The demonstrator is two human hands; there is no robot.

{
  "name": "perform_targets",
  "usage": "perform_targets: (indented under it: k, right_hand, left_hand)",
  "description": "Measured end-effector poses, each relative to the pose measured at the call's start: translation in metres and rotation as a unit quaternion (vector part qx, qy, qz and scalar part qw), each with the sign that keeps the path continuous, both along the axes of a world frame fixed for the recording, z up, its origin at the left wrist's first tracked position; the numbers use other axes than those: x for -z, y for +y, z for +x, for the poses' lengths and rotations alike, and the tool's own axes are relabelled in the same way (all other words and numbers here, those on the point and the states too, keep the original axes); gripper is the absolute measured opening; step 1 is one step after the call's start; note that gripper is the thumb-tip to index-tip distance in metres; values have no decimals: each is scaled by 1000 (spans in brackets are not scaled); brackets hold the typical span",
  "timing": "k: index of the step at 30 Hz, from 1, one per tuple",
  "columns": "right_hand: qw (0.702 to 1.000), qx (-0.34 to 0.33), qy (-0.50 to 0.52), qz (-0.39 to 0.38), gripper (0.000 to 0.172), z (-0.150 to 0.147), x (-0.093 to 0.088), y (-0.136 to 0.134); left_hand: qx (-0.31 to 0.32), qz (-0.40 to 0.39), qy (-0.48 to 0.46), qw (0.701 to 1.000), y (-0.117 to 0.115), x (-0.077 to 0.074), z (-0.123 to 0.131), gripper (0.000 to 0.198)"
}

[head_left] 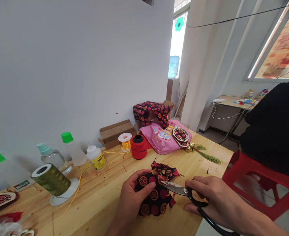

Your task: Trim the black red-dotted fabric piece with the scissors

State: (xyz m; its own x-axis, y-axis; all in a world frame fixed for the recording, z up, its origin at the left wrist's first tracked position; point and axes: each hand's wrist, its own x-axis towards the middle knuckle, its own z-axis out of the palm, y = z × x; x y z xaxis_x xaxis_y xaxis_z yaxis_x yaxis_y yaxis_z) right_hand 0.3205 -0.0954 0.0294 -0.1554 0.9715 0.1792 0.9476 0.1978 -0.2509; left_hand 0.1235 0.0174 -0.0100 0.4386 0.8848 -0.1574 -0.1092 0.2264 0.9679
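Observation:
My left hand (134, 196) is closed on a piece of dark cloth (154, 196) printed with red and orange round fruit slices, the thumb pressed on its upper side. The cloth's edges look ragged. In my right hand (213, 196) are black-handled scissors (176, 188), their blades pointing left and lying against the right part of the cloth. Whether the blades are parted cannot be made out. Behind the cloth lie crumpled scraps (167, 172) of the same print.
On the wooden table stand a red thread spool (139, 147), a glue bottle (97, 159), an olive thread cone (52, 180) and green-capped bottles (74, 149). A pink bag (156, 139) bears an octagonal tasselled ornament (181, 135). A person in black (274, 124) sits on a red stool (262, 177) at right.

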Motion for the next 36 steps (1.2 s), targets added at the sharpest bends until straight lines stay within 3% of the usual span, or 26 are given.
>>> perform_targets:
  k: [10,20,36]
  right_hand:
    - [998,-13,-45,31,19,4,15,3]
    - [998,-8,-57,-14,16,4,9,5]
    - [998,-36,-48,-11,19,5,8,9]
  left_hand:
    - [-10,7,6,1000,-2,-3,2,31]
    - [-21,19,9,1000,-5,-5,4,30]
    - [-21,14,22,999,-3,-1,4,32]
